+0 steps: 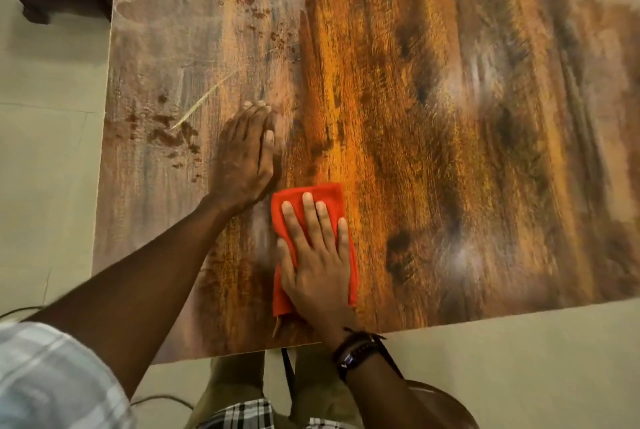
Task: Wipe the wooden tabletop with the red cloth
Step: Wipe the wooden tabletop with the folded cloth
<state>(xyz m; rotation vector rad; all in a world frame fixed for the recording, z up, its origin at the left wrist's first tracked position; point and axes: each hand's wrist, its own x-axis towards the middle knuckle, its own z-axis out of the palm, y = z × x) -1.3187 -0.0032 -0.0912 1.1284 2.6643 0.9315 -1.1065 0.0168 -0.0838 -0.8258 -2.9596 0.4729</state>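
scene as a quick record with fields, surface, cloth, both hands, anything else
surface: wooden tabletop, dark spots toward its left side
cloth: red cloth, flat on the tabletop near the front edge
right hand: flat on the red cloth, fingers straight, pressing it
left hand: flat on bare wood, just left of the cloth
other: dark wristband on the right wrist

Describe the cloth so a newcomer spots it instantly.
Find the wooden tabletop filling the view. Near its front edge, the right hand presses flat on a cloth. It is the only bright red thing; the left hand beside it rests on bare wood.
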